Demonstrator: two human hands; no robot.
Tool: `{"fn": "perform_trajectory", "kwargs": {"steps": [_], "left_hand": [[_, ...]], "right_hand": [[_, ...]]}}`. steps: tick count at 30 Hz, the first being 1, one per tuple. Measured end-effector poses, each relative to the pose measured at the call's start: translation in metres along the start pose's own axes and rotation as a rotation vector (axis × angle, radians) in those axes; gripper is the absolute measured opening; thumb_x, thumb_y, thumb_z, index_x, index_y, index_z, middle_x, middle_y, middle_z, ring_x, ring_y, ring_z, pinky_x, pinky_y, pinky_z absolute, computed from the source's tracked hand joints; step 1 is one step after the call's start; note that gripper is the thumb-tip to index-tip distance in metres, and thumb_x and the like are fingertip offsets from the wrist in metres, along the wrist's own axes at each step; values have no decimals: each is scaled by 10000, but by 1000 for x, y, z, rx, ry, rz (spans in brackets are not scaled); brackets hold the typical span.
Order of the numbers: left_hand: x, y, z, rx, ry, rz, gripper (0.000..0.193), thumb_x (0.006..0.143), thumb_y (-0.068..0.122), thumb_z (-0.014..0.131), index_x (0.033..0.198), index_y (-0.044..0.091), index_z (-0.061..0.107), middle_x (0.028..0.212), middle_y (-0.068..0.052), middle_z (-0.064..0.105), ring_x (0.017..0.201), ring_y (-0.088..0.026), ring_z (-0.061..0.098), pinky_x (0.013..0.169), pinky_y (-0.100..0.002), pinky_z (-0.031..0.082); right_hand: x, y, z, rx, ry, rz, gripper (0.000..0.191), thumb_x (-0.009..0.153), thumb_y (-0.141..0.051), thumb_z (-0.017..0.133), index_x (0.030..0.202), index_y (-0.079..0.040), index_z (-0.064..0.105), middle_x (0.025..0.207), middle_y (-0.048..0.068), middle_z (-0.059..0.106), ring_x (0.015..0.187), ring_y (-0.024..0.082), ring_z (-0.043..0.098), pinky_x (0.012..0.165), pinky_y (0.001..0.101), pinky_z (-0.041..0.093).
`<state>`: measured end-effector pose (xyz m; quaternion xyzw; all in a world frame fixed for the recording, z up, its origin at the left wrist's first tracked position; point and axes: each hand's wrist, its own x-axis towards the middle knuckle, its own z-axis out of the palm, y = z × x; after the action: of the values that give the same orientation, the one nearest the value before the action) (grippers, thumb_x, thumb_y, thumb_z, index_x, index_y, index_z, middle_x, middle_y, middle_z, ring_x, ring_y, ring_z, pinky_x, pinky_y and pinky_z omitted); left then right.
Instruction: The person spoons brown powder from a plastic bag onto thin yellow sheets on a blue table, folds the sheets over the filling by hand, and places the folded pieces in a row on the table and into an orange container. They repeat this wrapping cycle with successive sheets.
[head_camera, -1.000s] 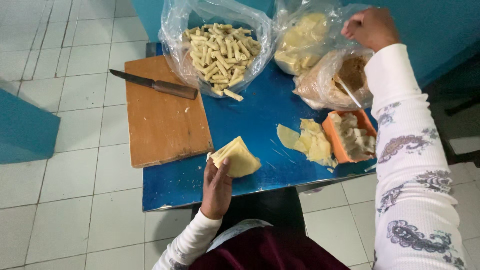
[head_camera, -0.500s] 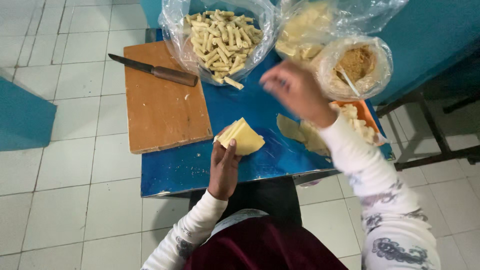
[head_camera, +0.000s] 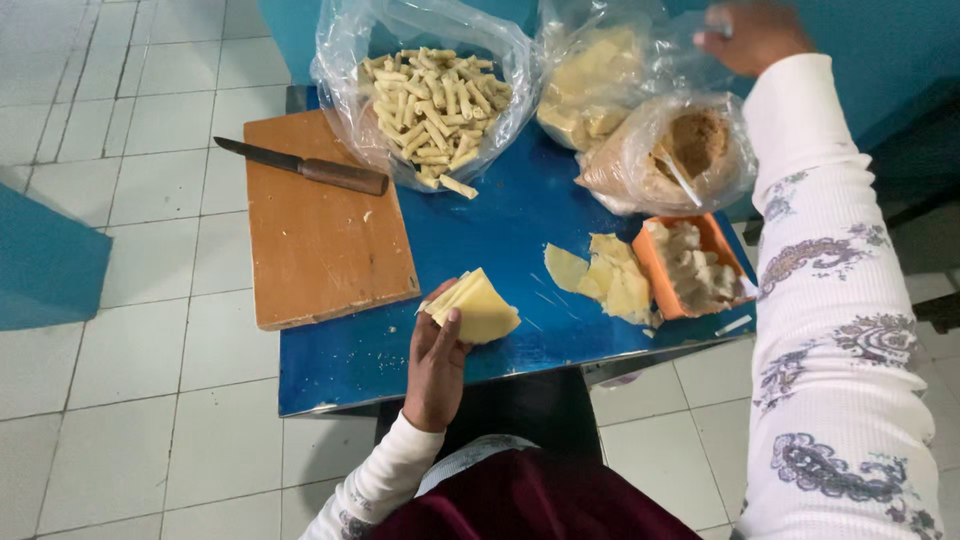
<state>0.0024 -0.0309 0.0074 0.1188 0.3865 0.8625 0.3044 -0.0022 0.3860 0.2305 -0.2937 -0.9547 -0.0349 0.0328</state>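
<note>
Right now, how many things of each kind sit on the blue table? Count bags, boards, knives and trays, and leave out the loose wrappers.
Clear plastic bags: 3 (rolled pieces, yellow sheets, brown filling)
Wooden cutting board: 1
Knife: 1
Orange tray: 1
Total: 6

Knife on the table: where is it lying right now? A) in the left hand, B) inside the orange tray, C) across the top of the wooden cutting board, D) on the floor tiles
C: the knife lies across the far end of the wooden cutting board, untouched by either hand; the left hand holds a stack of pale yellow sheets.
</note>
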Motion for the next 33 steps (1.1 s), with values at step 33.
{"fn": "perform_trajectory", "kwargs": {"steps": [33], "left_hand": [[26,-11,12,-139,-127,-65,622,1101,353,372,1620,30,258,1509,-154,511,1320,-252,559,1094,-388,454]], "right_hand": [[-220,-171,125,734,305,-621,192,870,-127,773,1039,-61,711,1057,84,699,973,279,679,824,357,541]]}}
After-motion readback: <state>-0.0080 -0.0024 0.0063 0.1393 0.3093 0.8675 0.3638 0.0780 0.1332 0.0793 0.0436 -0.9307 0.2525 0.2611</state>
